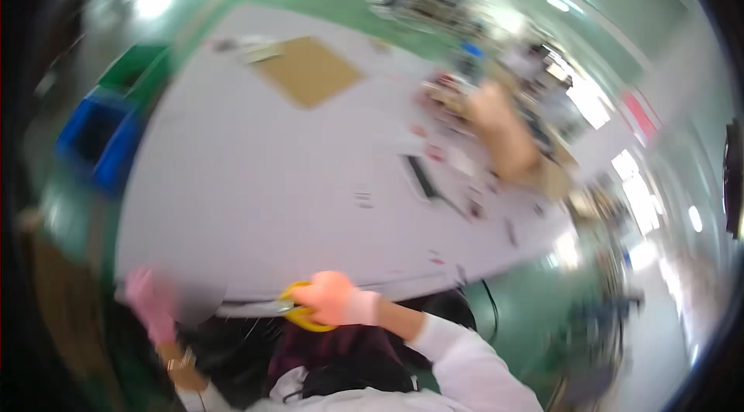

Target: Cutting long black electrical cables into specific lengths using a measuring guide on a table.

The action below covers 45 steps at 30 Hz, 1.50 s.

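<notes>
My right hand (329, 298), in a pale orange-pink glove, grips a pair of scissors (284, 306) by its yellow handles. The blades point left along the front edge of the white-topped table (256, 179). At the table's front left corner is my left hand (153, 305), in a pink glove and smeared by motion. Its fingers do not show clearly. A blurred grey patch lies beside it, between the hand and the scissor tips; I cannot make out what it is.
A brown cardboard sheet (308, 72) lies at the far side of the table. To the right are a dark flat object (420, 177), small red scraps (435, 153) and a brown cardboard box (504, 137). Blue (97, 137) and green (143, 75) bins stand left of the table.
</notes>
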{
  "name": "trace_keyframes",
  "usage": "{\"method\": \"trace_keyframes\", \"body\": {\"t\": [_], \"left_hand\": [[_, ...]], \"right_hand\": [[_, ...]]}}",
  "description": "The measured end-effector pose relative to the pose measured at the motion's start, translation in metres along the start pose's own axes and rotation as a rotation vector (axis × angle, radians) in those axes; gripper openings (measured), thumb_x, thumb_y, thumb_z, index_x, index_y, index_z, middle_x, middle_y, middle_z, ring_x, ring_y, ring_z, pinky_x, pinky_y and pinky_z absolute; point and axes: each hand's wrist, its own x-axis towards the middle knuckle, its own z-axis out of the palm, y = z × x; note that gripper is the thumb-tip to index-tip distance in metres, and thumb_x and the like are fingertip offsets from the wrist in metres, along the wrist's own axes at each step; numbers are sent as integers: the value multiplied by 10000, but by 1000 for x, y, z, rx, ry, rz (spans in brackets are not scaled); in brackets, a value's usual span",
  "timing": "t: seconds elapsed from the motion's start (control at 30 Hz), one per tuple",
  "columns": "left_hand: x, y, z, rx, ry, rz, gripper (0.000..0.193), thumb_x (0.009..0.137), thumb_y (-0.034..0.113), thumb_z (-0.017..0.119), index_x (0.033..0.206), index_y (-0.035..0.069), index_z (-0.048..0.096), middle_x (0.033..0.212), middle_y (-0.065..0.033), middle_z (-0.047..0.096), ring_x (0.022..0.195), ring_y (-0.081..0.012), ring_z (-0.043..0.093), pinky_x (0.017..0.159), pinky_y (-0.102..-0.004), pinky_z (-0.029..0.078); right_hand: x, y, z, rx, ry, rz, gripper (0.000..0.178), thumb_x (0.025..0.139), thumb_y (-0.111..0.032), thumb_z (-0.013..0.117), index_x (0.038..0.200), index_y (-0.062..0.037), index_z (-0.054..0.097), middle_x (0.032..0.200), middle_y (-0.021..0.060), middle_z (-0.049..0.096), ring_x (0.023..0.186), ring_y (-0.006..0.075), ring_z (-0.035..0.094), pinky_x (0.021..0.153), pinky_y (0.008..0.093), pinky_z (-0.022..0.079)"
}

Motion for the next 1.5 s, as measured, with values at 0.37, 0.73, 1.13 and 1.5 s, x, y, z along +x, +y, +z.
{"method": "trace_keyframes", "body": {"t": [0.37,0.73,1.13,1.5], "left_hand": [[-13,-68,35,33,-137,-18,371,918,94,671,728,-3,367,746,-153,363,730,-343,401,710,-460,363],[-10,-92,38,79,-303,-167,272,915,86,605,820,-40,384,826,-187,421,784,-359,431,765,-477,390],[-4,-51,5,254,-231,-148,234,842,193,639,837,-2,510,831,-165,550,745,-350,525,717,-453,465],[11,-19,8,129,-203,-118,354,816,30,667,734,-12,325,704,-114,308,633,-253,324,597,-400,323]], "right_hand": [[9,-5,11,-115,39,27,312,865,-390,708,923,-131,542,668,57,559,603,322,582,572,417,447],[-44,-4,1,249,-72,132,369,871,-398,706,1060,-96,609,852,145,704,789,400,674,677,470,512],[-194,71,-53,429,-32,410,423,895,-478,728,1002,-80,629,829,165,675,804,377,667,708,436,506],[-165,108,-67,288,-97,582,429,896,-461,741,939,-43,654,806,168,706,766,364,692,696,409,525]]}}
